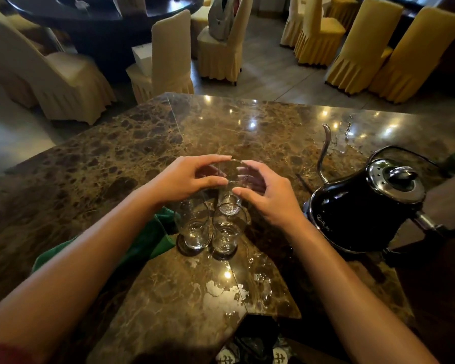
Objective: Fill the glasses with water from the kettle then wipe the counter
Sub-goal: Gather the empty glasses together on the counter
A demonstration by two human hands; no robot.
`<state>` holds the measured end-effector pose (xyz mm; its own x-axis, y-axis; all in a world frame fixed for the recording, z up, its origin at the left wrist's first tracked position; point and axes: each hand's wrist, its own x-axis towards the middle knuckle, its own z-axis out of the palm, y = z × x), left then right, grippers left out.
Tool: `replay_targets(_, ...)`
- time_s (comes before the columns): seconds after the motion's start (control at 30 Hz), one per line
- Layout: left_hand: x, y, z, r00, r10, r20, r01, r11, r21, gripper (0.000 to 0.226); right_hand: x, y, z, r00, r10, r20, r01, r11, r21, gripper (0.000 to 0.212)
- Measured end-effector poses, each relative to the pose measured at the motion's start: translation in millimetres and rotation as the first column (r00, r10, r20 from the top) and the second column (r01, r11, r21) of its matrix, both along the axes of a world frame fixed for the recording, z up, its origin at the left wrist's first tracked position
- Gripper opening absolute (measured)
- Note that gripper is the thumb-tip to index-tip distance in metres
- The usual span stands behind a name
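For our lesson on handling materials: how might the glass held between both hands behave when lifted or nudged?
The held glass looks tall and narrow, so it probably tips easily. Its clear walls suggest it is fragile. Puddles on the marble counter hint it may be slippery.

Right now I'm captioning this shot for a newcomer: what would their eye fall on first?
Both hands, left hand and right hand, cup one clear glass at the centre of the marble counter, just beyond two more glasses. A black gooseneck kettle sits to the right, a green cloth to the left, with water puddled near the front edge.
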<state>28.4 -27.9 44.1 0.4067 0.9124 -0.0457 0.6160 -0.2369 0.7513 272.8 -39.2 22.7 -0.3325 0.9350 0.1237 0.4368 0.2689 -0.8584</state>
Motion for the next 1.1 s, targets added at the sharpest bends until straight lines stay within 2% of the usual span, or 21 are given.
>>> replay_targets(0.2,-9.4,-9.1,-6.5,1.000,0.018,0.000,-0.018,0.998,-0.058,0.068,-5.6,-9.8,-4.6,1.000,0.006,0.001,-0.006,1.000,-0.024,0.068)
replay_targets(0.33,-13.6,-3.1,1.2,0.999,-0.034,-0.024,0.031,0.993,-0.114,0.064,-2.3,-15.1,10.4,0.993,0.032,0.110,-0.033,0.999,0.006,0.068)
replay_targets(0.4,-17.1,0.6,4.2,1.000,0.008,-0.022,-0.009,1.000,-0.019,0.062,7.6,-21.5,19.5,0.988,-0.043,0.149,0.036,0.998,0.048,0.067)
replay_targets(0.47,-18.5,3.9,8.8,0.993,0.099,-0.066,-0.086,0.982,0.170,0.068,25.4,-30.9,32.5,0.980,-0.171,0.102,0.161,0.982,0.100,0.063)
replay_targets(0.53,-9.2,7.9,16.6,0.967,0.137,-0.214,-0.050,0.927,0.371,0.074,46.3,-51.3,47.1,0.953,-0.291,0.085,0.274,0.947,0.167,0.060)
replay_targets(0.6,2.2,10.4,25.0,0.913,0.196,-0.358,0.022,0.852,0.523,0.076,60.6,-67.5,55.8,0.908,-0.375,0.185,0.312,0.903,0.295,0.063)
replay_targets(0.7,25.4,16.8,39.2,0.861,0.193,-0.471,0.138,0.803,0.580,0.078,78.7,-93.5,67.0,0.783,-0.519,0.344,0.341,0.819,0.461,0.078)
replay_targets(0.8,56.6,27.1,56.7,0.846,0.137,-0.516,0.237,0.770,0.592,0.081,101.5,-110.3,73.3,0.684,-0.614,0.394,0.383,0.762,0.522,0.081)
replay_targets(0.87,85.6,29.8,66.1,0.858,0.082,-0.508,0.270,0.768,0.581,0.083,119.3,-118.0,74.2,0.643,-0.650,0.405,0.438,0.746,0.502,0.082)
replay_targets(1.0,145.8,32.2,76.7,0.934,-0.066,-0.351,0.247,0.830,0.499,0.087,145.4,-119.4,65.6,0.620,-0.682,0.389,0.548,0.730,0.408,0.083)
replay_targets(1.1,194.5,31.8,75.0,0.950,-0.062,-0.306,0.211,0.850,0.483,0.087,158.8,-115.1,56.8,0.623,-0.710,0.329,0.644,0.704,0.300,0.080)
